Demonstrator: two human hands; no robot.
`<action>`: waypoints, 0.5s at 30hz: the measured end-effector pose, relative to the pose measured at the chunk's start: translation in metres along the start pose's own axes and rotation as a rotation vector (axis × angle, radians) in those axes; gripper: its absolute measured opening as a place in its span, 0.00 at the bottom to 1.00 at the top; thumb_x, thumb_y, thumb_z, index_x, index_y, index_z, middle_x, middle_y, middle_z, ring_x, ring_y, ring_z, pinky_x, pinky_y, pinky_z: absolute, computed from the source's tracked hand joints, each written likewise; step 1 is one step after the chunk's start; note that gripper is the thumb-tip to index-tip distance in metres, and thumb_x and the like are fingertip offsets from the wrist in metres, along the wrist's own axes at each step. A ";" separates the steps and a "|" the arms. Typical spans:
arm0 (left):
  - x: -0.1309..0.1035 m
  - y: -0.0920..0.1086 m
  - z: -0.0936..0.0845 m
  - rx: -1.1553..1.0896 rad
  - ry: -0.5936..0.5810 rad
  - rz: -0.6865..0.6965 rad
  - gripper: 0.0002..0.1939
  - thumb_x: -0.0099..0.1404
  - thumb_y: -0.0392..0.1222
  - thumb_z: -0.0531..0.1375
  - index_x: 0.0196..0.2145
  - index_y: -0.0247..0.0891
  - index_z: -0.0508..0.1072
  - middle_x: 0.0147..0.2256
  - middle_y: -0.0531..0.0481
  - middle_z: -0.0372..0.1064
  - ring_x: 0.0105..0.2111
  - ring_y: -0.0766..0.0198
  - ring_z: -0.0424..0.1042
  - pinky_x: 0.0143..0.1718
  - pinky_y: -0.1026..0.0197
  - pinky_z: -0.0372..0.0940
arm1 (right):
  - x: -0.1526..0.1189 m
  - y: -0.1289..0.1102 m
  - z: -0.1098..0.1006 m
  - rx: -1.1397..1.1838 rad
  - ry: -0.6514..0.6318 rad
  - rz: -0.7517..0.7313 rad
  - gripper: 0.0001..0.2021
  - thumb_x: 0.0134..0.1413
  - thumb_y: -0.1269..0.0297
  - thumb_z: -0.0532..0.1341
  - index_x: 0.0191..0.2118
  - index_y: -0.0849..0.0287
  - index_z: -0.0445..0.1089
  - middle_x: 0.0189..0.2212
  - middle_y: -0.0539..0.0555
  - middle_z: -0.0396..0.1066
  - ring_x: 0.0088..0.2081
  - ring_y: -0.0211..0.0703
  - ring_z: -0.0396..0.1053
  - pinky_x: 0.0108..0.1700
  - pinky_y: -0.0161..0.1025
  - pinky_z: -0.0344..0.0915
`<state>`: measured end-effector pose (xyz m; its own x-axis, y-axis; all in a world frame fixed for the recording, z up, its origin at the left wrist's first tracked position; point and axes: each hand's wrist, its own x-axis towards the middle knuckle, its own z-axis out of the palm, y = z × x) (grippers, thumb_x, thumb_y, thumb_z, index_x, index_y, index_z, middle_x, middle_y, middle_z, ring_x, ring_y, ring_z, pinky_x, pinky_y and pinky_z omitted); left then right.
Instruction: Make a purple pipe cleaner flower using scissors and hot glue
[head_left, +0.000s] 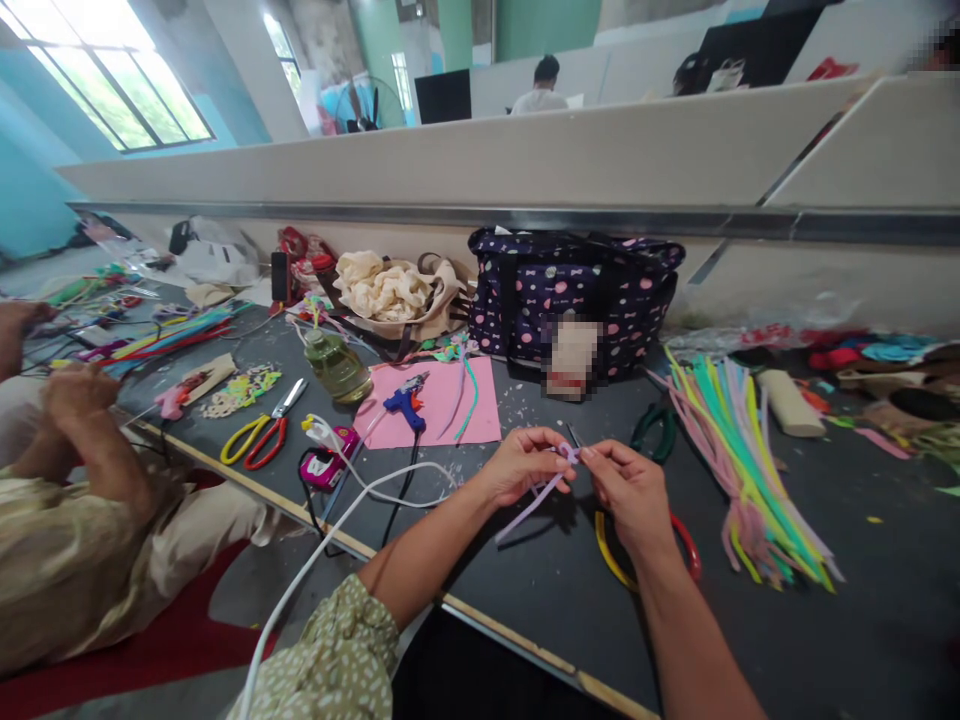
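A lilac pipe cleaner [528, 511] is pinched between my two hands over the dark table, a small loop bent at its upper end. My left hand [527, 466] grips the loop from the left, its fingers closed. Opposite it, my right hand [628, 488] pinches the same end with thumb and forefinger. Below my right wrist lie scissors with one yellow and one red handle [687, 547], partly hidden by the hand. A dark green-handled tool [653, 433] rests just behind that hand. Further right is a bundle of pink, yellow, green and lilac pipe cleaners [739, 465].
A blue glue gun [406, 402] sits on a pink sheet [478, 395]. Left of it are a power strip [328, 460], a bottle [336, 368] and other scissors [264, 425]. A patterned bag [574, 290] stands behind. A white cable [300, 580] crosses the table edge. A co-worker [82, 500] sits left.
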<state>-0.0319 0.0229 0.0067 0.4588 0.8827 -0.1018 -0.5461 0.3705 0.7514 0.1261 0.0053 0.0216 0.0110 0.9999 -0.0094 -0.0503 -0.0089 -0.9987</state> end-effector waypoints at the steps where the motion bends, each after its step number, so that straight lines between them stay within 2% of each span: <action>1: 0.000 0.000 0.000 0.003 0.001 -0.003 0.18 0.45 0.37 0.72 0.33 0.31 0.72 0.27 0.49 0.71 0.26 0.64 0.73 0.26 0.62 0.71 | 0.000 0.001 -0.001 -0.011 -0.001 -0.004 0.16 0.45 0.50 0.67 0.26 0.60 0.69 0.12 0.43 0.54 0.14 0.28 0.47 0.16 0.30 0.42; 8: -0.001 0.003 0.000 0.050 -0.025 -0.060 0.19 0.44 0.39 0.72 0.32 0.32 0.70 0.24 0.51 0.68 0.22 0.67 0.71 0.21 0.67 0.66 | 0.004 0.008 -0.012 -0.101 -0.019 -0.059 0.14 0.49 0.52 0.65 0.28 0.59 0.70 0.13 0.44 0.55 0.16 0.30 0.49 0.17 0.30 0.45; 12: 0.001 0.002 0.000 0.067 -0.017 -0.054 0.19 0.46 0.41 0.72 0.32 0.32 0.70 0.24 0.51 0.68 0.23 0.67 0.71 0.21 0.67 0.66 | 0.008 0.010 -0.017 -0.219 -0.074 -0.116 0.14 0.50 0.51 0.64 0.30 0.59 0.72 0.20 0.49 0.67 0.21 0.36 0.62 0.23 0.33 0.59; 15: 0.003 0.001 0.002 0.065 0.023 -0.022 0.20 0.44 0.41 0.73 0.31 0.32 0.70 0.26 0.51 0.70 0.22 0.68 0.71 0.21 0.67 0.66 | 0.009 0.009 -0.017 -0.283 -0.105 -0.181 0.14 0.52 0.52 0.62 0.38 0.57 0.74 0.30 0.53 0.74 0.29 0.41 0.69 0.33 0.37 0.65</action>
<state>-0.0296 0.0258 0.0089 0.4537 0.8812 -0.1327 -0.4888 0.3706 0.7898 0.1429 0.0144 0.0112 -0.1094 0.9811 0.1594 0.2215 0.1804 -0.9583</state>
